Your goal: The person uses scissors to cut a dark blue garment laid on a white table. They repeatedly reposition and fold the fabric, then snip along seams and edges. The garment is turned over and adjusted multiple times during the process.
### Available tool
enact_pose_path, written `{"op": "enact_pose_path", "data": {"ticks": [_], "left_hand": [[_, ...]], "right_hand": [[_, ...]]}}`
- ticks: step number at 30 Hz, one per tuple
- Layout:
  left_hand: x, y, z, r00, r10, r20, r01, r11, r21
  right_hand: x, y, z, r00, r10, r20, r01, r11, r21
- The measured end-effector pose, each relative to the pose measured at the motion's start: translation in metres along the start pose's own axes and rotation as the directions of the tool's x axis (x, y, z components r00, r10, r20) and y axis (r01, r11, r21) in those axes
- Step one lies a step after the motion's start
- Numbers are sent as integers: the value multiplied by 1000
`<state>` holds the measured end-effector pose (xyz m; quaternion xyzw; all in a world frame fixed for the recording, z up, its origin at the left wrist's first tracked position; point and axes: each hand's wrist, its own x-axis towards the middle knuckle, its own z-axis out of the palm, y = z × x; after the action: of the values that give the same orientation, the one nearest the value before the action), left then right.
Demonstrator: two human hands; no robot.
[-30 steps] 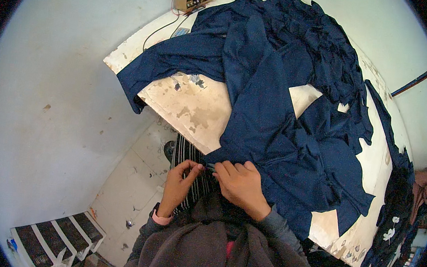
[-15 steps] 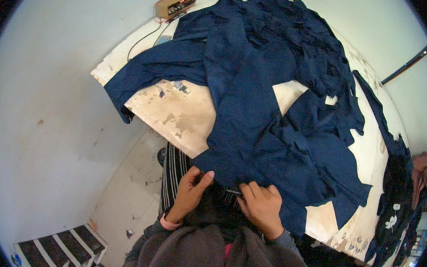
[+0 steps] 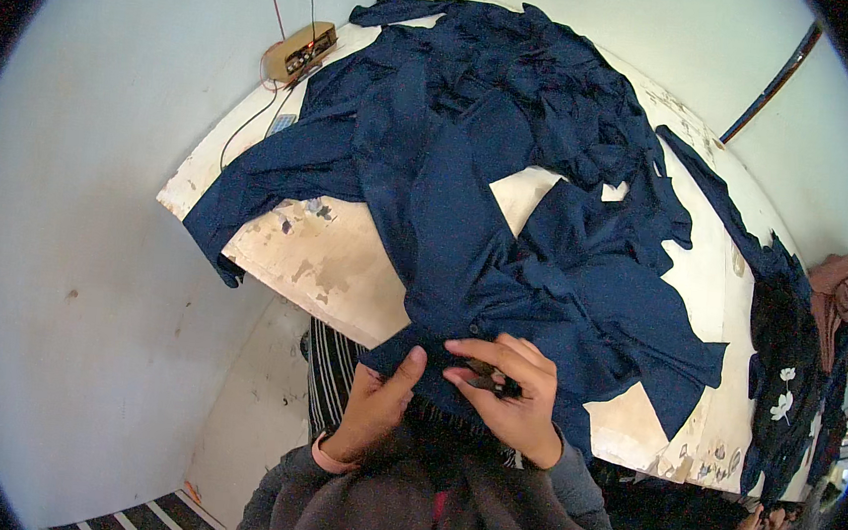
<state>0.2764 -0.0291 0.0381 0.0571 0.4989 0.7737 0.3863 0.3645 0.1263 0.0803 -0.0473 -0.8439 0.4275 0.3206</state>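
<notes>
Navy blue garment (image 3: 445, 257) cloth is spread over the table, and its near edge hangs toward my lap. My left hand (image 3: 378, 401) pinches that edge, thumb on top and fingers underneath. Close by on the right, my right hand (image 3: 514, 392) has small dark thread snips (image 3: 487, 378) tucked in its fingers. Its thumb and forefinger are apart, pointing at the cloth by the left thumb. The snips' blades are hard to make out. A small round spot shows on the cloth just above the right forefinger.
The pale, stained table (image 3: 324, 272) stands by a wall. A tan box (image 3: 299, 53) with wires sits at its far left. Dark cloth with white flowers (image 3: 781, 405) lies at the right. Another person's hands (image 3: 760, 521) show at lower right. Striped fabric (image 3: 329, 372) hangs below the table edge.
My right hand has lifted and turned, its thumb and forefinger spreading while the snips stay in it. The left thumb has moved onto the cloth edge. The view has shifted, lowering the table's far end.
</notes>
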Motion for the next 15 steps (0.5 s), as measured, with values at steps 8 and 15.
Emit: {"op": "enact_pose_path", "data": {"ticks": [8,15], "left_hand": [[3,-9,-1,966,183,181,-198,978,70],[6,13,-5,997,-32,67,50,954,-294]], "right_hand": [[23,-5,23,990,-138,14,137,959,-248],[20,-1,7,997,71,10,-71,959,276]]}}
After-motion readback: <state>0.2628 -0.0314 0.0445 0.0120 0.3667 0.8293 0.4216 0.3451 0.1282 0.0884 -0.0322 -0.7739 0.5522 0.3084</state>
